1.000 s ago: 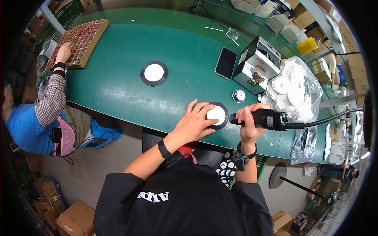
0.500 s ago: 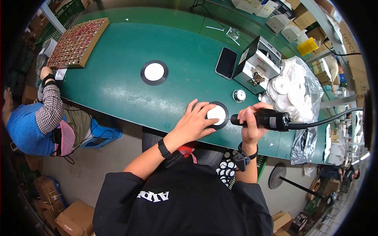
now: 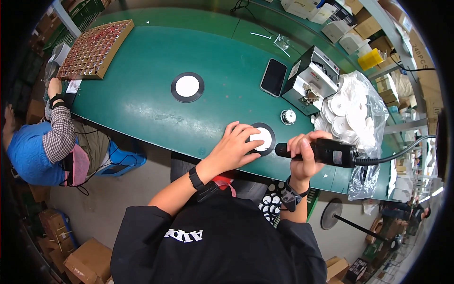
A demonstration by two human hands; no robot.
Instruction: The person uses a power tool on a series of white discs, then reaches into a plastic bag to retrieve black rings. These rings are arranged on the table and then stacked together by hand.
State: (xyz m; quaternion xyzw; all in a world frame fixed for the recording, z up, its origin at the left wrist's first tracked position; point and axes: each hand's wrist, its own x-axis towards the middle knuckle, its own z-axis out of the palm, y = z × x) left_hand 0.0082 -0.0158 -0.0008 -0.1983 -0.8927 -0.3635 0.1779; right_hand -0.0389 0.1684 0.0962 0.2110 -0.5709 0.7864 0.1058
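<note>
My right hand [image 3: 306,156] is wrapped round a black electric screwdriver [image 3: 338,152], held nearly level with its nose toward the left. Its thin bit reaches to the lower right edge of a round white disc with a black rim [image 3: 265,138]. My left hand [image 3: 231,147] lies with fingers spread over the left side of that disc, fingertips on its surface, pressing it to the green table. A second disc of the same kind [image 3: 187,87] rests apart on the table, farther left. A small silver round part [image 3: 288,117] stands just beyond the screwdriver.
A metal box-shaped machine [image 3: 309,81] and a phone [image 3: 273,77] sit at the far right. Beside them, a clear bag [image 3: 366,102] holds several white discs. A partitioned tray [image 3: 94,49] lies far left near a seated co-worker [image 3: 40,151]. The screwdriver's cable [image 3: 402,154] runs off right.
My right hand and the screwdriver have shifted right and slightly nearer me, the bit going from the disc's face to its edge. My left hand stays put. The co-worker's hand has moved slightly.
</note>
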